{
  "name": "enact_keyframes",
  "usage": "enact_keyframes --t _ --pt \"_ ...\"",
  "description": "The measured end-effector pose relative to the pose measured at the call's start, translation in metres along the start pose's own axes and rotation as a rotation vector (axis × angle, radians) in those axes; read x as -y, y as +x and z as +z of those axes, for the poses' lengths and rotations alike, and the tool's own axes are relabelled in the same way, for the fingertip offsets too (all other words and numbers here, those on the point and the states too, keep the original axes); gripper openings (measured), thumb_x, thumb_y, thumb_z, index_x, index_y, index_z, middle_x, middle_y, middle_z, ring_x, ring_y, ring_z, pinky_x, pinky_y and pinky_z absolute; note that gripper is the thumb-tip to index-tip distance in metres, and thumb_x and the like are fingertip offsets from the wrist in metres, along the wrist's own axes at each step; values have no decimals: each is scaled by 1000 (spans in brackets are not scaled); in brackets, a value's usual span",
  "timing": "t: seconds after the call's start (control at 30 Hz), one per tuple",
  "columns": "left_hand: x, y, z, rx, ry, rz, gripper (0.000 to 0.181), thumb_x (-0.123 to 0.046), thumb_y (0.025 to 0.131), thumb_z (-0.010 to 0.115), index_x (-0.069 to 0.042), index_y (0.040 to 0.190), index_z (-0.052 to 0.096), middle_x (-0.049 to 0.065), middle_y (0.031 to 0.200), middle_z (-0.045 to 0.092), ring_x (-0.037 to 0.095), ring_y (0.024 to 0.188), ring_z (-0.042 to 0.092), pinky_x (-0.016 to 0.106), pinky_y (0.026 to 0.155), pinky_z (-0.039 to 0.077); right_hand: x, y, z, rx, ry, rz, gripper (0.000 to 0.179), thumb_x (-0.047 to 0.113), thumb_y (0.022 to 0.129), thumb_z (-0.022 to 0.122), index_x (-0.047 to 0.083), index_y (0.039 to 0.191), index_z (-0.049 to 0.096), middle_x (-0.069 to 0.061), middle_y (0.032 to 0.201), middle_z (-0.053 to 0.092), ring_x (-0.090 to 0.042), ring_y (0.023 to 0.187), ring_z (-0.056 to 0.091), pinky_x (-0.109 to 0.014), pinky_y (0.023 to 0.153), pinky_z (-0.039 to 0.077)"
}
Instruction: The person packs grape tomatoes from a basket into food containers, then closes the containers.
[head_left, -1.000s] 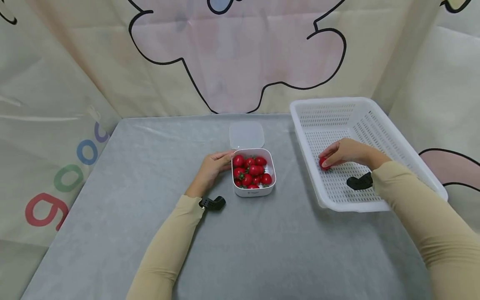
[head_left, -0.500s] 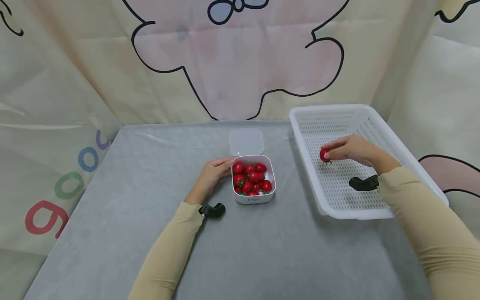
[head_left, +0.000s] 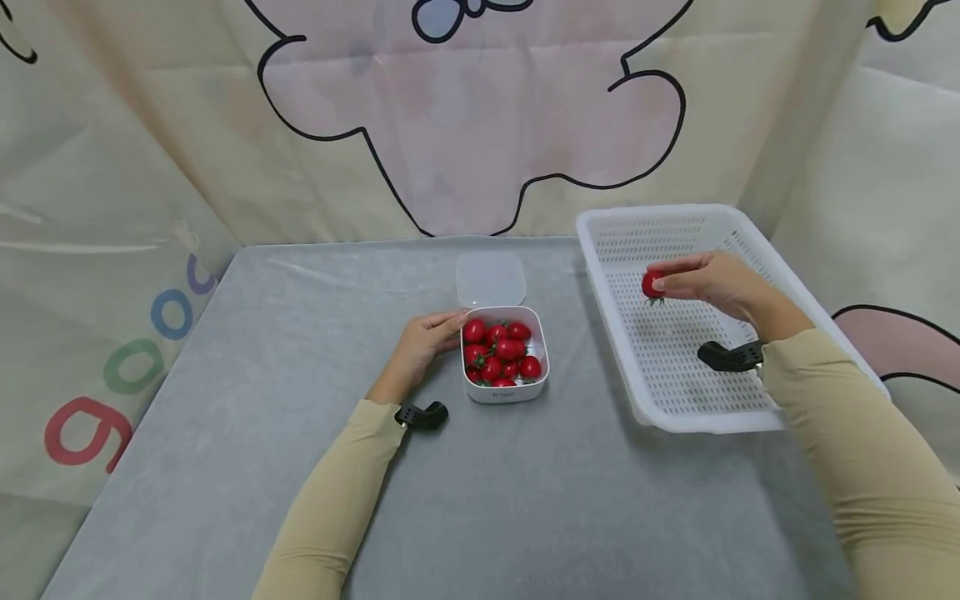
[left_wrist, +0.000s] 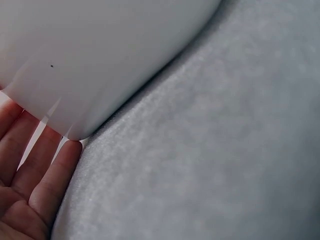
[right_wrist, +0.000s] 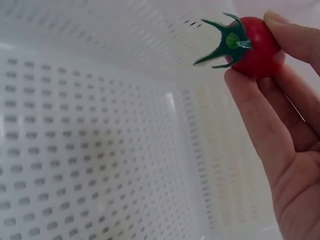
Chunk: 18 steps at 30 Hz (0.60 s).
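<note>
In the head view, my right hand pinches a red cherry tomato above the white perforated basket. The right wrist view shows this tomato between thumb and fingers, its green calyx facing away from the palm. My left hand rests at the left side of a small white box holding several red tomatoes. Seen from the left wrist, extended fingers touch the box's lower wall; the thumb is not visible there.
Behind the box lies a translucent lid on the grey cloth-covered table. The basket stands at the table's right side. Printed fabric walls surround the back and sides.
My right hand has lifted the tomato up from the basket floor, moving slightly farther back and right. My left hand stays at the box.
</note>
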<state>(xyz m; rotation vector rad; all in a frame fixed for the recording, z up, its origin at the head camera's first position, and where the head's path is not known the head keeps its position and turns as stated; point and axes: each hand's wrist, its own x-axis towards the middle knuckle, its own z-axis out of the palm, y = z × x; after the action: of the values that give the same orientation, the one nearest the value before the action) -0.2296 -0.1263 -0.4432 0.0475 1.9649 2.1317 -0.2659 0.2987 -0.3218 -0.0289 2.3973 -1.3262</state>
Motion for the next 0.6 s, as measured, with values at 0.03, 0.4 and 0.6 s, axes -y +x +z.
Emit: enact_keyframes --t 0.03,0.4,0.6 --pt "0 0 0 -2 -4 -3 38 -21 99 63 3 128 64 17 136 63 12 112 66 34 98 57 3 -1 0 -10 16 -8 21 35 93 70 34 114 74 21 99 72 -6 97 69 -30 101 55" --pt "-2 -1 -1 -14 -10 -9 39 -21 98 65 3 128 64 17 135 63 12 111 67 34 97 57 43 -4 20 4 212 -74 18 19 94 69 35 97 77 17 98 75 -5 93 71 -17 82 59" --pt "-4 -1 0 -10 -4 -15 39 -20 98 64 4 128 64 17 136 62 13 113 66 34 98 57 63 -2 38 9 300 -99 20 10 91 71 28 96 79 11 98 76 -7 91 72 -20 82 60"
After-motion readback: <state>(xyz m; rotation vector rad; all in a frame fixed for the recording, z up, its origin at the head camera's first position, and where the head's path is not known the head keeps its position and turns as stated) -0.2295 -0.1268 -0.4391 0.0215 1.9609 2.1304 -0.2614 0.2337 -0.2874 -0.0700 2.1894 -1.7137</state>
